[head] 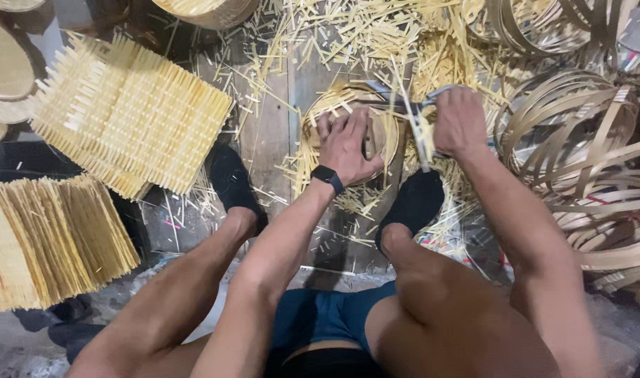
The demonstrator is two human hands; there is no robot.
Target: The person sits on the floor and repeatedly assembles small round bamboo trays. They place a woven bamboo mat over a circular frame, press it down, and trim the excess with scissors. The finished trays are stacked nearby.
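My left hand [346,145], with a black watch on its wrist, presses down on a round bamboo hoop frame [318,112] filled with pale bamboo slats, which rests on the wooden floor between my feet. My right hand [458,122] grips metal shears [404,105] whose blades reach over the frame's right edge, where slat ends stick out. Cut bamboo slivers lie all around the frame. My black-socked feet [416,201] sit on either side below it.
Square woven bamboo mats [131,112] lie at the left, with a bundle of slats [50,238] below them. Coiled bamboo strip hoops [572,119] pile up at the right. Loose offcuts [348,31] cover the floor at the top.
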